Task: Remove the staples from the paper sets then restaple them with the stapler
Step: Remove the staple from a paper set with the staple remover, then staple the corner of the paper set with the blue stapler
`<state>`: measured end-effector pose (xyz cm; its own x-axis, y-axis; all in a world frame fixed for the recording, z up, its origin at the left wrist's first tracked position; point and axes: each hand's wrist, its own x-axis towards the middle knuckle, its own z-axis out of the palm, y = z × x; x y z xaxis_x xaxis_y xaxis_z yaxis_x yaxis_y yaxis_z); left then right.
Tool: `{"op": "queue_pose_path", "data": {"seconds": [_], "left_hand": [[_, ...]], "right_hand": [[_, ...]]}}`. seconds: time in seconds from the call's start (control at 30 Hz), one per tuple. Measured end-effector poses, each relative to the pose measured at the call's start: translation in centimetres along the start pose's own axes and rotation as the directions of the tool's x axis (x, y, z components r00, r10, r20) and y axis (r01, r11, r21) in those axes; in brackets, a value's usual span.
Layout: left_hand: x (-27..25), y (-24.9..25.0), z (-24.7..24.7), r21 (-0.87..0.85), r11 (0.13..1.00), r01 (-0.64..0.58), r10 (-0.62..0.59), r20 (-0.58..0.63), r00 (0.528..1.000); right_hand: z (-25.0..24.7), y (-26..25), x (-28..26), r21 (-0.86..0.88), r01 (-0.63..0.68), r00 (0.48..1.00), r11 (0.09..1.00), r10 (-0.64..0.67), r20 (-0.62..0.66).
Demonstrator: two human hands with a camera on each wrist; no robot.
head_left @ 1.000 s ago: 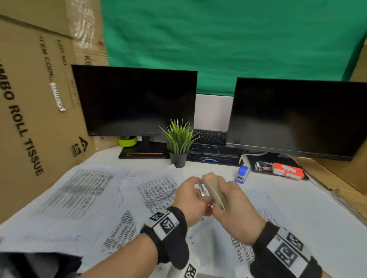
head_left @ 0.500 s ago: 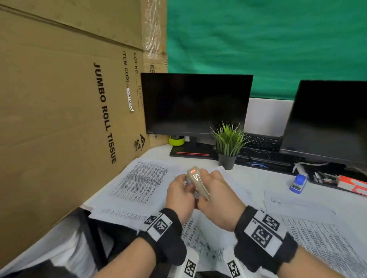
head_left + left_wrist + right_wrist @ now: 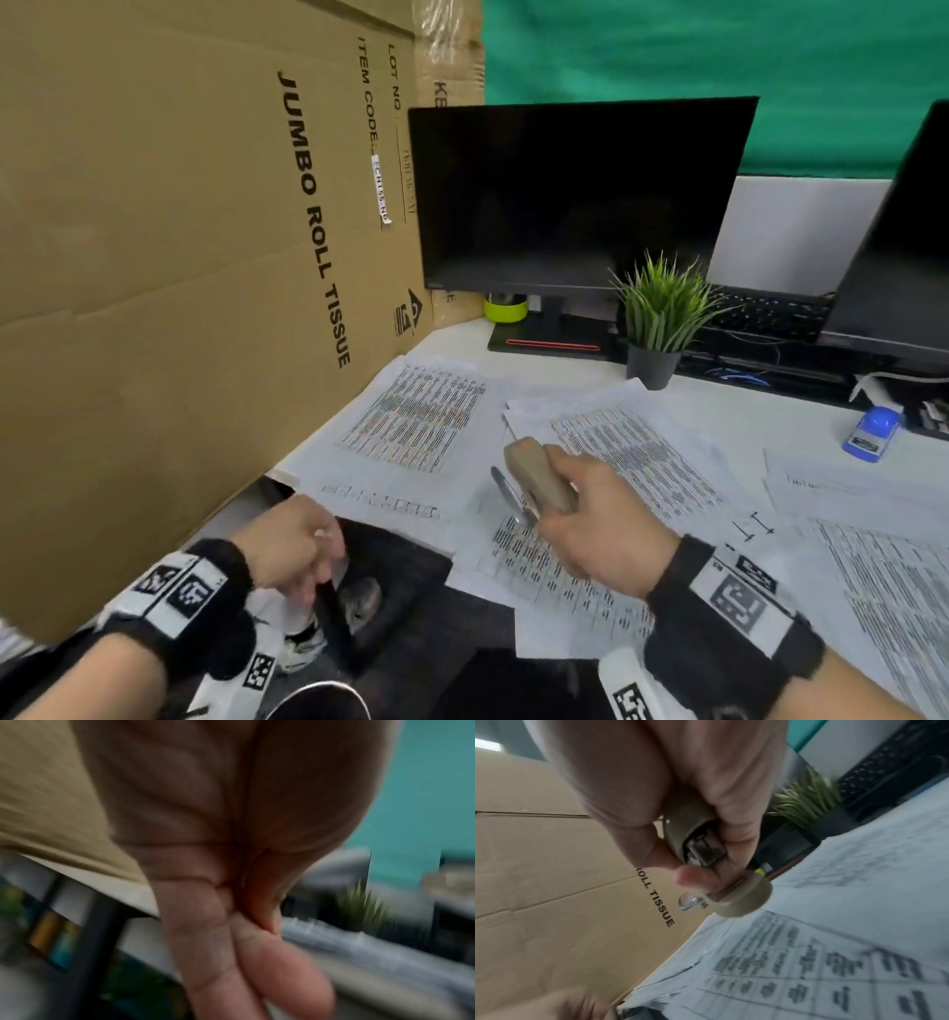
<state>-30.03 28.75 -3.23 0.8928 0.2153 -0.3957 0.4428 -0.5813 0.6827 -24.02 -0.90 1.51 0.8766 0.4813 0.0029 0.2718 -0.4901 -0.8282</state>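
A tan stapler (image 3: 536, 480) with a metal tongue at its lower end is gripped in my right hand (image 3: 552, 496), held just above a printed paper set (image 3: 554, 580) at the desk's front edge. The right wrist view shows the fingers of my right hand (image 3: 695, 862) curled round the stapler (image 3: 741, 898), its metal inside showing. More paper sets (image 3: 416, 416) (image 3: 631, 452) lie spread behind. My left hand (image 3: 303, 555) is low at the left, past the desk's edge over a dark gap. Its thumb and fingers (image 3: 257, 943) are pressed together; nothing shows between them.
A tall cardboard box (image 3: 179, 308) walls the left side. Two dark monitors (image 3: 575, 195) (image 3: 904, 257), a potted plant (image 3: 662, 313), a keyboard (image 3: 770, 313) and a green cup (image 3: 506, 308) stand at the back. A blue stapler (image 3: 870, 434) sits at the right. A black rod (image 3: 334, 627) stands below my left hand.
My left hand has come off the stapler and dropped down-left beyond the desk's edge. My right hand keeps the stapler, now lower over the papers. The head view has swung left.
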Motion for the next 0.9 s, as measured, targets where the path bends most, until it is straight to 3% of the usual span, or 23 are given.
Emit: {"op": "queue_pose_path", "data": {"seconds": [0.13,0.23,0.4,0.5,0.6,0.73,0.83,0.9], "left_hand": [[3.1,-5.6,1.1,0.280,0.936,0.213,-0.195,-0.093,0.976],[5.4,-7.8,2.1,0.468,0.831,0.300,-0.311,-0.056,0.949],[6.2,-8.5,3.0,0.699,0.620,0.355,-0.408,-0.099,0.907],[6.4,-9.1,3.0,0.702,0.601,0.382,-0.439,-0.109,0.892],[5.7,-8.4,2.5,0.756,0.607,0.247,-0.319,-0.052,0.946],[3.5,-2.1,1.3,0.709,0.693,0.128,-0.283,0.104,0.953],[0.4,5.5,-0.2,0.670,0.742,-0.003,-0.189,0.213,0.959],[-0.9,10.6,-0.7,0.590,0.796,-0.131,-0.023,0.245,0.969]], "right_hand": [[-0.7,2.1,-0.1,0.102,-0.070,0.997,0.992,0.072,-0.019],[-1.4,2.9,-0.6,0.097,-0.082,0.996,0.992,0.086,-0.033],[-3.0,3.9,-1.3,0.109,-0.080,0.991,0.991,0.091,-0.101],[-3.5,4.3,-1.5,0.126,-0.091,0.986,0.988,0.107,-0.125],[-3.9,4.7,-1.9,0.159,-0.106,0.984,0.982,0.127,-0.126],[-4.9,5.6,-1.9,0.229,-0.161,0.962,0.960,0.205,-0.182],[-6.6,6.8,-2.2,0.387,-0.204,0.907,0.899,0.322,-0.270],[-8.6,7.8,-3.0,0.487,-0.226,0.846,0.844,0.418,-0.332]]}}
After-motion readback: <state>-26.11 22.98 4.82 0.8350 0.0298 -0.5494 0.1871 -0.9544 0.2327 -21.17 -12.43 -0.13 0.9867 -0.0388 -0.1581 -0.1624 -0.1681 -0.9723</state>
